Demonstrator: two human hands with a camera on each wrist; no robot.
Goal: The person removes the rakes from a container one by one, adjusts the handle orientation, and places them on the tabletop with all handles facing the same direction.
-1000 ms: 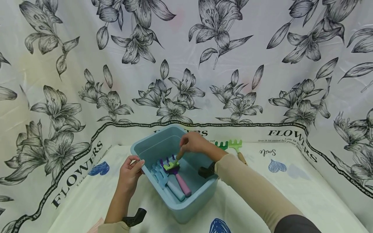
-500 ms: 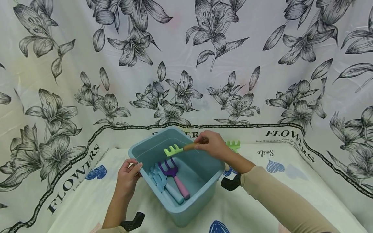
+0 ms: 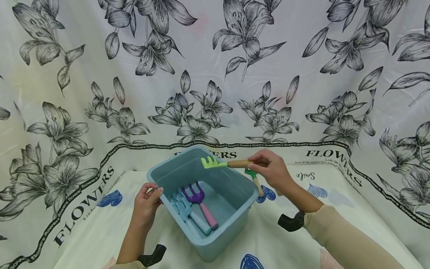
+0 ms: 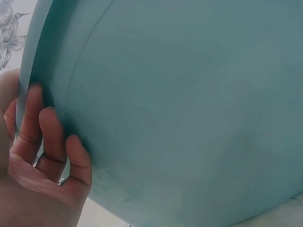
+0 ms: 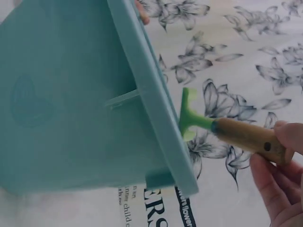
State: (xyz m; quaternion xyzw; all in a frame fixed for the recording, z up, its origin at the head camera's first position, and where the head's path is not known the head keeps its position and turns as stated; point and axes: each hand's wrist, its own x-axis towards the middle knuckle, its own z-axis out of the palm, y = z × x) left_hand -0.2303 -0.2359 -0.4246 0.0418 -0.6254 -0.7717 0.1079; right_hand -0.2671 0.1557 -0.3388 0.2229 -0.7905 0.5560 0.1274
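Observation:
A light green hand rake (image 3: 237,164) with a wooden handle is in my right hand (image 3: 273,169); thumb and fingers pinch the handle's end. The rake lies nearly level above the far right rim of a blue plastic bin (image 3: 215,244), its tines pointing left. In the right wrist view the rake's green head (image 5: 188,116) shows just beyond the rim. My left hand (image 3: 146,203) grips the bin's left rim, thumb on top and fingers (image 4: 52,137) under it against the outer wall. Inside lie a purple fork (image 3: 196,194) with a pink handle and light blue tools (image 3: 201,223).
Behind the bin's right side, a dark green tool (image 3: 256,183) with a wooden handle lies on the white patterned cloth (image 3: 302,231). A curtain with flower drawings (image 3: 201,45) hangs at the back. Each wrist wears a black device (image 3: 152,256).
My right hand has lifted the light green rake out from low inside the bin, up and to the right. My left hand keeps its hold on the rim.

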